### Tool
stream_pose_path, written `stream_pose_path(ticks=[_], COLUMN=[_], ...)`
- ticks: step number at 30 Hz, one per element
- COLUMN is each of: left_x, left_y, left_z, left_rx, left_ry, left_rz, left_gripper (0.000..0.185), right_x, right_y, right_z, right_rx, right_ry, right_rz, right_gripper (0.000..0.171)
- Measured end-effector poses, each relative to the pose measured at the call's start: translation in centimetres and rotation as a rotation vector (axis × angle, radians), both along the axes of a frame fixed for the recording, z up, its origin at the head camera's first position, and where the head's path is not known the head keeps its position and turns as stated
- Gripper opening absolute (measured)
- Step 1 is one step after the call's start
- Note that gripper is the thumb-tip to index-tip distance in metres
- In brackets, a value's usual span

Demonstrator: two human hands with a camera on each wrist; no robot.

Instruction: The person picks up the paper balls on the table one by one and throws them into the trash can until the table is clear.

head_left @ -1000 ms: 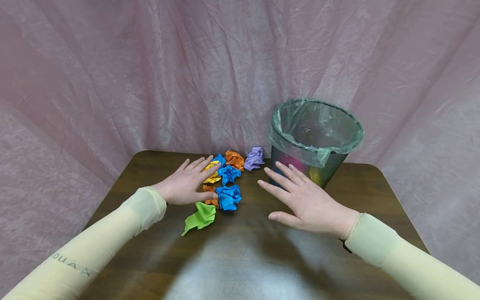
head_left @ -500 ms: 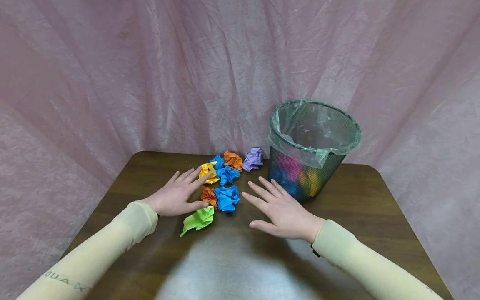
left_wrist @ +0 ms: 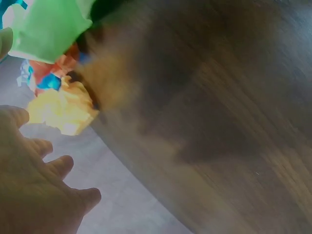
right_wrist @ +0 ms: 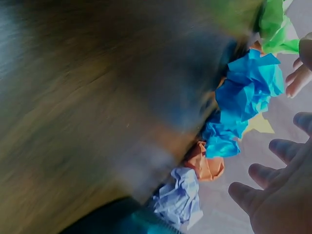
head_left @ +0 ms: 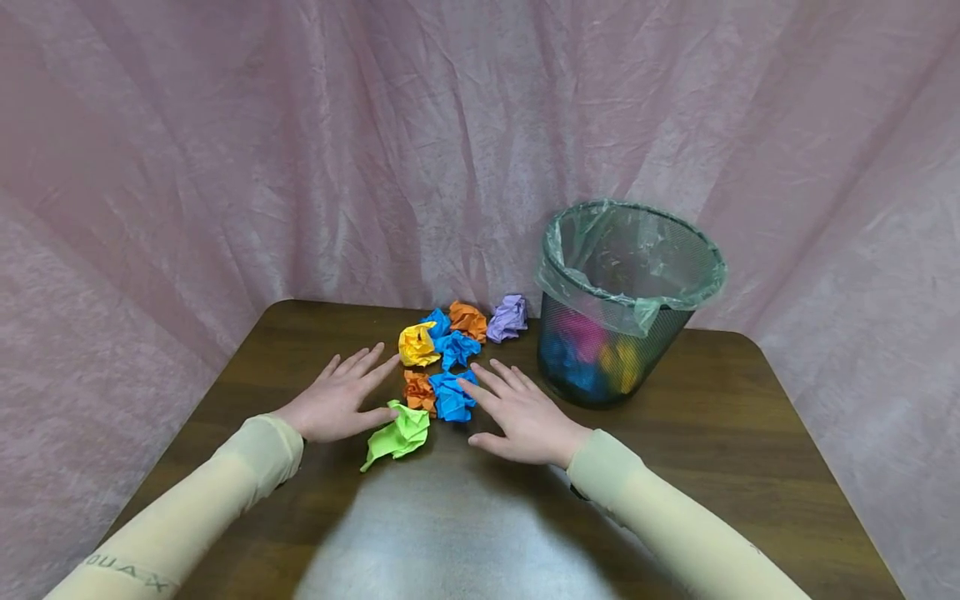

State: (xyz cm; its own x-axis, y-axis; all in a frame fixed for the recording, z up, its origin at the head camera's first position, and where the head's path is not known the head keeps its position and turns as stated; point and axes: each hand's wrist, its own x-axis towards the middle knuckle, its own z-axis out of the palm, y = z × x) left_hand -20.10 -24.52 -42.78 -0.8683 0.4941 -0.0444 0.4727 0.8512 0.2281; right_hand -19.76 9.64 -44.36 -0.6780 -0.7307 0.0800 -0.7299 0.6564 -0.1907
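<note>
Brown wood formed the tabletop (head_left: pixel 750 450), its nearest stretch glossy with light and crossed by two pale sleeves (head_left: pixel 172 517). Well left of the mesh bin (head_left: pixel 656 337), the left hand (head_left: pixel 333 407) had its fingers straight and spread, its thumb overlapping the crumpled green paper (head_left: pixel 401 432); whether they touched, I could not tell. Nearer the bin, at its front left, the right hand (head_left: pixel 528 421) stretched its fingers out likewise, partly blocking the front blue ball (head_left: pixel 452 398). Against that ball, on the side away from the bin, lay the front orange ball (head_left: pixel 418 392). Farther back, left of the bin, clustered the yellow ball (head_left: pixel 417 344), middle blue ball (head_left: pixel 457 350), rear blue ball (head_left: pixel 437 323) and rear orange ball (head_left: pixel 468 320), with the purple ball (head_left: pixel 508 318) just beside the bin. Pink, yellow and blue shapes (head_left: pixel 581 333) showed through the bin's mesh, and a translucent green liner (head_left: pixel 647 315) folded over its rim. Behind the bin hung a pink curtain (head_left: pixel 465 150).
</note>
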Motion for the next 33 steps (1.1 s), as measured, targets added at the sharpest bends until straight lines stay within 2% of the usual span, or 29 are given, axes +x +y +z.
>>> stream_pose_path(ticks=[12,17,24,28,33], left_x=[-0.9,-0.8,-1.2,-1.4,-1.1], left_y=[-2.2,-2.4,-2.6,-2.7,-2.6], left_z=[-0.5,-0.4,-0.6,-0.9,-0.8], left_rx=[0.008,0.029,0.003,-0.001,0.006], left_ry=[0.001,0.013,0.001,-0.008,-0.006], left_rz=[0.082,0.09,0.087,0.085,0.077], left_gripper=[0.091,0.088,0.085,0.085,0.084], right_x=[-1.9,-2.3,-2.5,-2.3,-2.1], right_y=[-4.0,-4.9,-5.7,-5.7,-5.4], right_z=[-0.8,-1.1,-1.7,-2.1,-2.5], right_rx=[0.011,0.012,0.045,0.065,0.076], right_ry=[-0.028,-0.038,-0.08,-0.05,-0.032], right_rz=[-0.012,-0.028,-0.066,-0.072,-0.062], right_gripper=[0.086,0.086,0.084,0.079,0.079])
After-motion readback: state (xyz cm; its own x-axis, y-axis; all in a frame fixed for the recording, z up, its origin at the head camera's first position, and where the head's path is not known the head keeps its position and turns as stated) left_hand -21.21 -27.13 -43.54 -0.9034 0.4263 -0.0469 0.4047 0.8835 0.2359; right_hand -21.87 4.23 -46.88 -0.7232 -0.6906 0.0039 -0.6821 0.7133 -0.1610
